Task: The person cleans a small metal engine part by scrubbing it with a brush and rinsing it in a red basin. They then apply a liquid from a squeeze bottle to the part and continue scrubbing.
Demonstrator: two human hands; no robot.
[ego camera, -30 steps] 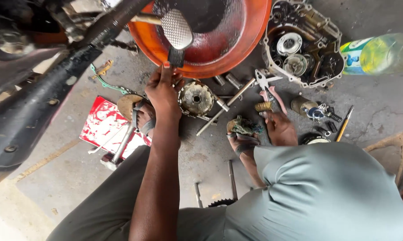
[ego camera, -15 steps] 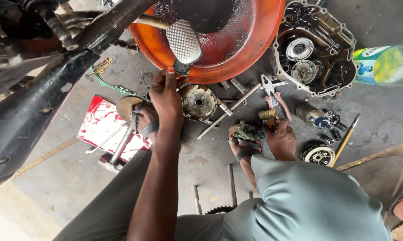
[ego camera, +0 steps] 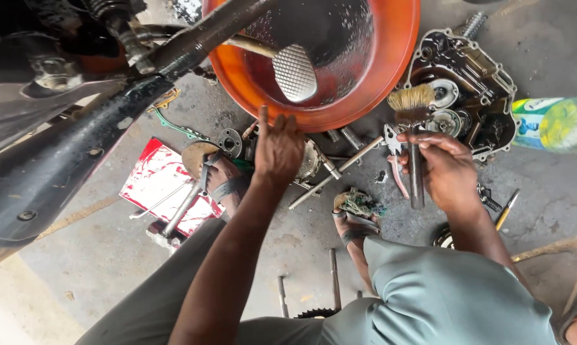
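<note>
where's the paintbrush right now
In the head view, right of centre: the right hand holds the paintbrush upright, bristles up, between the orange basin and the open engine cover.

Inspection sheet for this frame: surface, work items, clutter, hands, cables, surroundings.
Surface: stained concrete floor.
Work items: paintbrush, bristles up; orange basin; open engine cover.
Clutter: red-and-white sheet, pliers, loose shafts, green gasket, plastic bottle.
Hands: left hand on the basin rim; right hand grips the paintbrush.
Cables: nothing seen.
Surroundings: black motorcycle frame at left.
</note>
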